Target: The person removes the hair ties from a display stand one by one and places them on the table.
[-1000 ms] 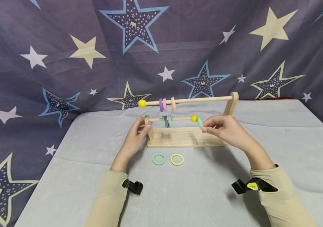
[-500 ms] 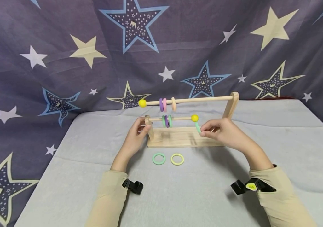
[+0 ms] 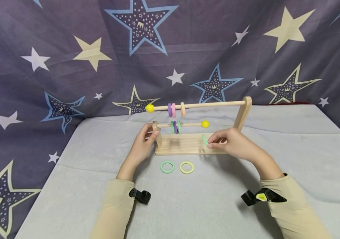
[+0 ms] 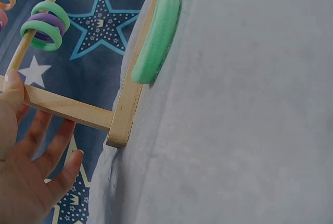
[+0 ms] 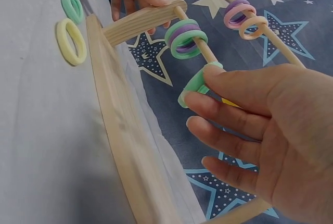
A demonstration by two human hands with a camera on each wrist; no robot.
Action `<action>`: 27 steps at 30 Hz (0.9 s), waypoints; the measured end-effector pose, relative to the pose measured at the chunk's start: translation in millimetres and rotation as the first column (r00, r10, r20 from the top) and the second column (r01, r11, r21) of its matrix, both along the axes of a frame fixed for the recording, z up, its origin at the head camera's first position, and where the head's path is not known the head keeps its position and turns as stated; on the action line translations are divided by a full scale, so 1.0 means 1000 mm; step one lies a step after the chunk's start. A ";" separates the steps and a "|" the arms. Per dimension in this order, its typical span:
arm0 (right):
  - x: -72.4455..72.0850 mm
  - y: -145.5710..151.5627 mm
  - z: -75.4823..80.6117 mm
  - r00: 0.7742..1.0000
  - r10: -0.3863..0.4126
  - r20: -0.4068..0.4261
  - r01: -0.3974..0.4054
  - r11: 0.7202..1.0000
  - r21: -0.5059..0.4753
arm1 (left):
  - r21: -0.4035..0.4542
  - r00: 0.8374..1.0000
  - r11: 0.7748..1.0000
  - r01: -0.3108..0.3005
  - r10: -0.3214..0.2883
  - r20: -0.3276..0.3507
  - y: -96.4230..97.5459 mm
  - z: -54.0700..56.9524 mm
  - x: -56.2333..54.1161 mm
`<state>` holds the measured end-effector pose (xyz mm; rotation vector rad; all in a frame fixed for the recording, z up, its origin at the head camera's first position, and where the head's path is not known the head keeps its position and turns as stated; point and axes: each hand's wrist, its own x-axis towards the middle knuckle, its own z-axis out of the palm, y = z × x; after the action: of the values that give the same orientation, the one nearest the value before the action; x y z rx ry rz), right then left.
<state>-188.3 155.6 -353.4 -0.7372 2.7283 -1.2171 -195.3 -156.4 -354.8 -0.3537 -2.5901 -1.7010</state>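
My left hand (image 3: 141, 144) holds the short left upright (image 3: 158, 136) of a wooden rack, thumb at its top end in the left wrist view. From that upright a short rod (image 3: 192, 125) runs right to a yellow ball (image 3: 205, 124); two green rings with a purple ring (image 4: 48, 25) between them hang on it. With thumb and index finger, my right hand (image 3: 235, 143) pinches another green ring (image 5: 194, 84). In the head view this ring is off the rod, below the ball and in front of the base (image 3: 184, 146).
Behind, the longer rod (image 3: 214, 105) carries a purple, a pink and a peach ring (image 3: 183, 109). It ends left in a yellow ball and joins a tall right upright (image 3: 242, 114). A green ring (image 3: 167, 167) and a yellow ring (image 3: 186, 168) lie on the grey cloth before the base.
My right hand has moved down and slightly left with the green ring, from beside the yellow ball to below it. The left hand has stayed on the upright.
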 end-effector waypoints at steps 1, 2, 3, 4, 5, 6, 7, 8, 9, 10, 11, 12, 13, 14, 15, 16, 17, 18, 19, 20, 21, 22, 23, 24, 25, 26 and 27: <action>0.000 0.000 0.000 1.000 0.004 0.001 -0.004 1.000 0.006 | 0.000 1.000 1.000 -0.001 0.001 -0.001 0.000 0.000 0.000; 0.000 -0.001 0.000 1.000 0.012 0.000 -0.012 1.000 0.008 | 0.001 1.000 1.000 -0.001 0.001 -0.002 0.000 0.000 0.000; 0.001 -0.001 0.000 1.000 0.018 0.000 -0.018 1.000 0.011 | 0.002 1.000 1.000 -0.001 0.001 -0.001 0.000 0.000 0.000; 0.001 0.000 0.000 1.000 0.023 0.002 -0.023 1.000 0.011 | 0.002 1.000 1.000 -0.002 0.002 -0.002 0.000 -0.001 -0.001; 0.001 0.000 -0.001 1.000 0.025 0.005 -0.025 1.000 0.011 | 0.002 1.000 1.000 -0.002 0.002 -0.002 0.000 -0.001 -0.001; 0.001 0.000 -0.001 1.000 0.028 0.010 -0.028 1.000 0.013 | 0.002 1.000 1.000 -0.001 0.001 -0.003 0.000 -0.001 -0.001; 0.001 0.001 -0.001 0.999 0.028 0.017 -0.029 0.999 0.014 | 0.002 1.000 1.000 0.000 0.000 -0.004 0.000 -0.001 -0.001; 0.001 0.001 -0.002 0.999 0.030 0.026 -0.031 0.999 0.017 | 0.002 1.000 1.000 0.001 -0.001 -0.003 0.000 -0.001 -0.001; 0.000 0.002 -0.002 0.999 0.031 0.036 -0.032 0.999 0.022 | 0.001 1.000 1.000 0.002 -0.002 -0.004 0.000 -0.001 -0.001; 0.000 0.002 -0.003 0.998 0.034 0.049 -0.035 0.999 0.026 | 0.001 1.000 1.000 0.004 -0.004 -0.005 0.000 -0.001 -0.001; 0.000 0.002 -0.004 0.997 0.037 0.061 -0.039 0.999 0.032 | 0.001 1.000 1.000 0.004 -0.004 -0.006 0.000 -0.001 -0.001; 0.000 0.002 -0.004 0.996 0.043 0.072 -0.045 0.998 0.036 | 0.000 1.000 1.000 0.004 -0.004 -0.006 -0.001 -0.001 -0.001; -0.001 0.002 -0.005 0.995 0.049 0.082 -0.053 0.998 0.042 | 0.000 1.000 1.000 0.002 -0.002 -0.006 -0.001 -0.001 -0.001; -0.001 0.001 -0.006 0.994 0.059 0.090 -0.063 0.997 0.047 | 0.000 1.000 1.000 0.001 -0.001 -0.004 -0.001 -0.001 -0.001; -0.001 0.001 -0.007 0.993 0.068 0.101 -0.073 0.996 0.050 | 0.000 1.000 1.000 -0.001 0.001 -0.004 -0.001 -0.001 -0.001; -0.002 0.000 -0.008 0.990 0.078 0.114 -0.084 0.995 0.049 | 0.000 1.000 1.000 -0.003 0.003 -0.004 -0.002 -0.001 -0.001; -0.002 0.000 -0.009 0.989 0.087 0.123 -0.094 0.994 0.051 | -0.001 1.000 1.000 -0.003 0.003 -0.003 -0.002 -0.001 -0.001; -0.002 0.000 -0.010 0.987 0.098 0.131 -0.106 0.993 0.052 | 0.000 1.000 1.000 -0.004 0.004 -0.001 -0.002 -0.001 -0.001; -0.002 -0.001 -0.011 0.984 0.109 0.140 -0.117 0.992 0.052 | 0.000 1.000 1.000 -0.004 0.004 0.000 -0.002 -0.001 -0.001; -0.002 -0.001 -0.012 0.982 0.120 0.148 -0.128 0.990 0.050 | 0.000 1.000 1.000 -0.003 0.003 0.000 -0.002 -0.001 -0.001; -0.002 -0.001 -0.012 0.980 0.130 0.153 -0.139 0.989 0.050 | 0.000 1.000 1.000 -0.003 0.003 0.000 -0.002 -0.001 -0.001; -0.002 -0.001 -0.013 0.978 0.139 0.155 -0.149 0.988 0.051 | 0.001 1.000 1.000 -0.002 0.002 0.000 -0.002 -0.001 -0.001; -0.002 -0.002 -0.014 0.977 0.146 0.157 -0.157 0.986 0.054 | 0.001 1.000 1.000 -0.002 0.002 -0.001 -0.002 -0.001 -0.001; -0.001 -0.002 -0.014 0.975 0.153 0.159 -0.164 0.985 0.057 | 0.001 1.000 1.000 -0.001 0.001 -0.003 -0.001 -0.001 -0.001; -0.001 -0.002 -0.015 0.974 0.157 0.162 -0.169 0.984 0.060 | 0.001 1.000 1.000 -0.001 0.001 -0.004 -0.001 -0.002 -0.001; -0.001 -0.003 -0.015 0.973 0.158 0.166 -0.171 0.983 0.065 | 0.002 1.000 1.000 -0.001 0.001 -0.007 -0.001 -0.002 -0.001; 0.000 -0.003 -0.015 0.972 0.158 0.173 -0.172 0.983 0.070 | 0.002 1.000 1.000 0.000 0.000 -0.008 -0.001 -0.002 -0.001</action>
<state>-188.5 152.7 -368.7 -0.7962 2.5105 -1.0691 -196.7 -157.5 -357.0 -0.3602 -2.5820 -1.6988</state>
